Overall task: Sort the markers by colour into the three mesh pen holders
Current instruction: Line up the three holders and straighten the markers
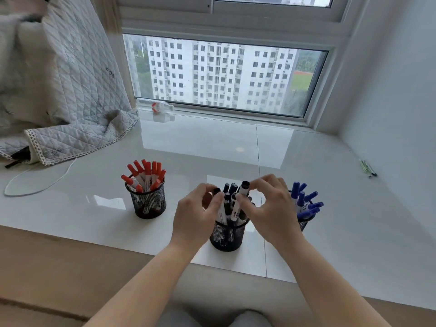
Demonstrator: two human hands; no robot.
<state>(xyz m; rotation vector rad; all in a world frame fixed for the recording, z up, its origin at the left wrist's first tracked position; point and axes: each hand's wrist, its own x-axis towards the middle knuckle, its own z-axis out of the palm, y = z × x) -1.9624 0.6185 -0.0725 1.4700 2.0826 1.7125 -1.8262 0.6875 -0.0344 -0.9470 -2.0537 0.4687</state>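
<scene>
Three black mesh pen holders stand in a row on the white sill. The left holder is filled with several red-capped markers. The middle holder carries several black-capped markers. The right holder, partly hidden behind my right hand, has several blue-capped markers. My left hand pinches a black marker on the left side of the middle bunch. My right hand pinches a black marker that stands higher than the others.
A quilted grey blanket lies at the back left with a white cable trailing from it. A small bottle lies by the window. Two green pens lie near the right wall. The wooden front edge runs below the sill.
</scene>
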